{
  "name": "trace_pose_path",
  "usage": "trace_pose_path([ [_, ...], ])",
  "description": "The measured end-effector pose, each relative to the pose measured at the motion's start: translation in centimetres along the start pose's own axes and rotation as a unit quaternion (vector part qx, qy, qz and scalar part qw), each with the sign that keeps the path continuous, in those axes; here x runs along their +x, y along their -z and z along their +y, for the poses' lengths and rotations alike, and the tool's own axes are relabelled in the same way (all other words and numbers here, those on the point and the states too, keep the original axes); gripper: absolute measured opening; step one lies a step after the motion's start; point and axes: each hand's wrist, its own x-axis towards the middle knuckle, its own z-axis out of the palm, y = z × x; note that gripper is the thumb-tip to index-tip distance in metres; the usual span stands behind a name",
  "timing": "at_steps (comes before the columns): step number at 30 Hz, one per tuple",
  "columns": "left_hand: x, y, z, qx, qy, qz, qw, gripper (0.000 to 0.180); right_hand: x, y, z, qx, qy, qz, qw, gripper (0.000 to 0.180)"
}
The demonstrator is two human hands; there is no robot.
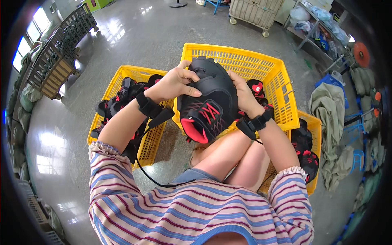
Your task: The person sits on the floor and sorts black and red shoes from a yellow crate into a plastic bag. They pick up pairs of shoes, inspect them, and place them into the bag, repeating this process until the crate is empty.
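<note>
Above middle yellow crate [283,96], black shoe [224,87], red-lined opening [192,130] toward lap [222,158]. Left hand [179,83]: fingers pinch toe end, thumb on top. Right hand [247,96]: fingers press opposite side, tips partly hidden. 2-sided grip probably for steadiness; crate likely close for reach.

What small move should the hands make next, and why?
I'd probably turn the black shoe slightly to check its underside: the left hand and right hand grip it from either side, and its red laces face the camera, leaving the underside mostly hidden.
</note>
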Motion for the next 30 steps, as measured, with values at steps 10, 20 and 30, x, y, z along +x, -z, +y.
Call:
trace_pose_path([
  [10, -3.9, -1.1, -2.0, 0.152, 0.002, 0.182, 0.972, 0.026, -0.6, -2.7, 2.2, -0.413, 0.076, 0.103, 0.902, 0.048],
  [20, -13.0, 13.9, -15.8, -0.098, 0.078, 0.561, 0.818, 0.022, -5.8, 7.2, 0.4, -0.041, 0.055, 0.297, 0.952, 0.055],
  [30, -12.0, 16.6, -29.9, 0.495, 0.326, 0.506, 0.626, 0.031, -45.3, 29.1, -12.1, -0.211, -0.038, 0.716, 0.664, 0.049],
])
